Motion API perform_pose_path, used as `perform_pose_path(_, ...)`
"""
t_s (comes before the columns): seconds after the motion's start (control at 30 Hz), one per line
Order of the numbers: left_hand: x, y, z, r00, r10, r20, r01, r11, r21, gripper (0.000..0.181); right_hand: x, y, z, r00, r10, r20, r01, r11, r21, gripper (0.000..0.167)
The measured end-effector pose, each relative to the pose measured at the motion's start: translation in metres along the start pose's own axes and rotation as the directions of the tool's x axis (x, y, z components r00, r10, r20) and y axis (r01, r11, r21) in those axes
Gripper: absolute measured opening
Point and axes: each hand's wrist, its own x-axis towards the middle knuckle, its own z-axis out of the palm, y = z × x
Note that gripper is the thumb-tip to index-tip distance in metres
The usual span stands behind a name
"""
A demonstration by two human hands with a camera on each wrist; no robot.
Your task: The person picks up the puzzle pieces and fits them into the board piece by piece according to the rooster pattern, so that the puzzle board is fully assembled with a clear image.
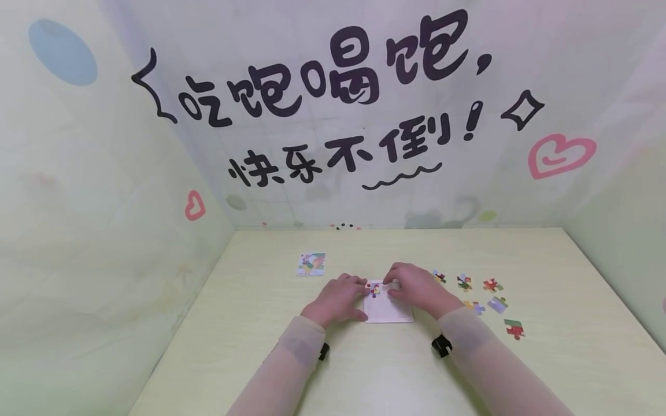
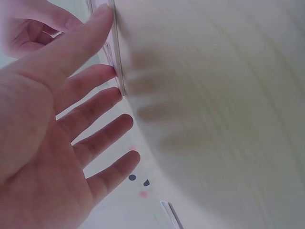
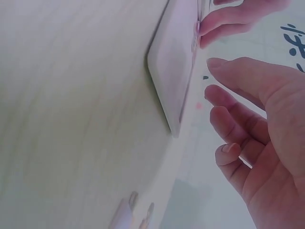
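A small white puzzle tray (image 1: pixel 389 312) lies on the table between the hands. One colourful jigsaw piece (image 1: pixel 374 290) sits in its upper left corner. My left hand (image 1: pixel 340 297) is at the tray's left edge; the left wrist view shows its fingers extended, with thumb and fingertips against the rim. Over the tray's upper right part is my right hand (image 1: pixel 413 286), hiding that corner. Its fingers (image 3: pixel 228 121) are loosely bent in the right wrist view, and a gap shows between thumb and forefinger with no piece visible there.
Several loose jigsaw pieces (image 1: pixel 498 304) are scattered on the table right of the tray, some partly behind the right forearm. A square picture card (image 1: pixel 311 264) lies at the back left. A printed wall sheet (image 1: pixel 333 202) stands behind the table (image 1: pixel 250 346).
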Motion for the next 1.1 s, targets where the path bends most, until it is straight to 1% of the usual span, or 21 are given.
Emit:
perform_pose_path(0.07,0.0,0.0,0.0,1.0,-0.004,0.005,0.004,1.0,0.001,0.061,-0.003,0.0,-0.002,1.0,-0.012,-0.005,0.012,1.0,-0.008,0.017)
perform_pose_path(0.3,-0.002,0.003,-0.002,1.0,-0.01,0.016,0.01,1.0,0.028,0.061,-0.018,0.004,-0.006,1.0,-0.01,0.009,0.01,1.0,0.012,0.014)
perform_pose_path(0.5,-0.003,0.006,-0.002,0.999,-0.035,-0.001,0.035,0.998,0.049,0.059,-0.03,0.01,-0.008,1.0,-0.018,-0.009,0.018,1.0,0.015,0.014)
perform_pose_path(0.6,-0.003,0.005,-0.003,0.999,-0.042,-0.015,0.043,0.999,0.032,0.059,-0.035,0.013,-0.01,0.999,-0.04,-0.032,0.04,0.999,0.001,0.014)
perform_pose_path(0.7,-0.003,0.004,-0.002,0.999,-0.047,-0.027,0.046,0.999,-0.012,0.059,-0.039,0.015,-0.012,0.998,-0.042,-0.049,0.042,0.999,-0.001,0.014)
perform_pose_path(0.8,-0.002,0.003,-0.002,0.998,-0.048,-0.027,0.047,0.998,-0.028,0.065,-0.042,0.019,-0.013,0.997,-0.053,-0.055,0.053,0.999,0.003,0.013)
perform_pose_path(0.97,-0.002,0.003,-0.001,0.999,-0.031,-0.023,0.03,0.999,-0.012,0.081,-0.049,0.026,-0.015,0.997,-0.061,-0.051,0.061,0.998,-0.001,0.013)
perform_pose_path(1.1,-0.002,0.003,0.001,1.0,-0.009,-0.013,0.009,1.0,0.014,0.082,-0.056,0.031,-0.019,0.996,-0.064,-0.061,0.062,0.998,-0.025,0.014)
